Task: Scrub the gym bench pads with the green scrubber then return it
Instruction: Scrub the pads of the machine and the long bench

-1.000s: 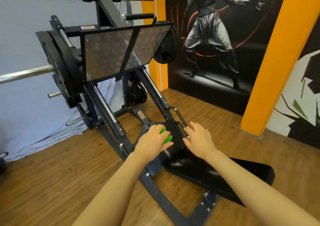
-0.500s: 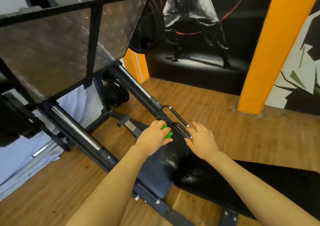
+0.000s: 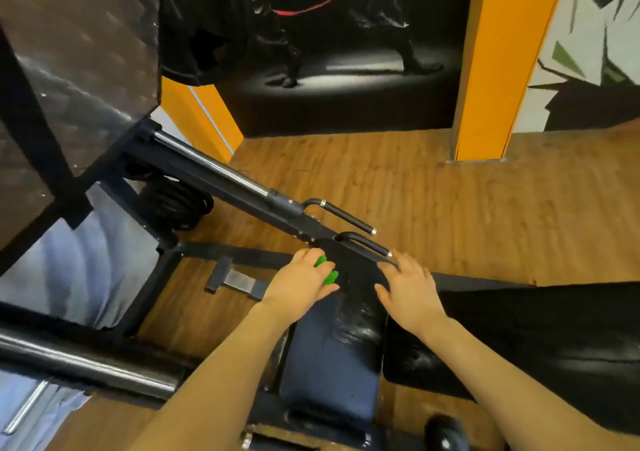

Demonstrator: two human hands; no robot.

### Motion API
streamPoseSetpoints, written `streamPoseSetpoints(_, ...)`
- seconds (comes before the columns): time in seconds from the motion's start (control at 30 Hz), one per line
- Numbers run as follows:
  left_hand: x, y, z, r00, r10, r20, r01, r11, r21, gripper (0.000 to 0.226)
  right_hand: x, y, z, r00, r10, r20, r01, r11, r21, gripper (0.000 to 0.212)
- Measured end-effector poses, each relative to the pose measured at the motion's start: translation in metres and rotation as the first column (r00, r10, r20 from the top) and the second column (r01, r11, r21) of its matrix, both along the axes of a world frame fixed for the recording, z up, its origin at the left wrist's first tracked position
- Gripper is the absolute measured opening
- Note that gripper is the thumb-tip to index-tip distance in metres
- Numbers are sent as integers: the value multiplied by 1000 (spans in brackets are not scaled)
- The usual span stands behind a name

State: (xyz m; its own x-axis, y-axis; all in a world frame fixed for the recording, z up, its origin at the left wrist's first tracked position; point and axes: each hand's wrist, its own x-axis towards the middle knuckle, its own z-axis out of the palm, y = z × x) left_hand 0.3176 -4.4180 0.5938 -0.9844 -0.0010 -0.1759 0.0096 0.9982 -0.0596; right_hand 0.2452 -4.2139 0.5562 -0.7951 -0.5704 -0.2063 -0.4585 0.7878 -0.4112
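left hand [image 3: 300, 282] grips the soft, light green scrubber [image 3: 326, 270] at the bench pad [image 3: 349, 312] far edge; right hand [image 3: 408, 286] spread flat.

We have leaned in over the machine: the seat pad [image 3: 332, 346] now lies right below us and the footplate [image 3: 79, 70] fills the upper left. Our left hand [image 3: 301, 282], gripping the green scrubber [image 3: 326, 270], has slid to the pad's left edge.

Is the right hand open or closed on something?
Open: the right hand lies flat with straight, spread fingers on the black seat pad, holding nothing.
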Motion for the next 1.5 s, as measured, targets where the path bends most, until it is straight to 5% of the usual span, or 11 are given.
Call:
streamPoseSetpoints(0.47,-66,-103,-210,1000,5,-7,-5,1000,15,42,-36,-102,-225,977,-67,202,67,998,7,60)
streamPoseSetpoints(0.87,-165,-149,-368,996,43,-84,-46,998,-30,53,-131,-161,-419,933,-278,229,316,936,-154,70)
streamPoseSetpoints(1.27,-241,-166,-446,981,-78,-175,44,980,-193,50,-185,-233,-517,935,-293,199,353,790,-501,65)
streamPoseSetpoints(1.5,-236,-175,-467,982,-42,-184,1,976,-219,54,-189,-257,-529,942,-264,205,333,792,-512,56)
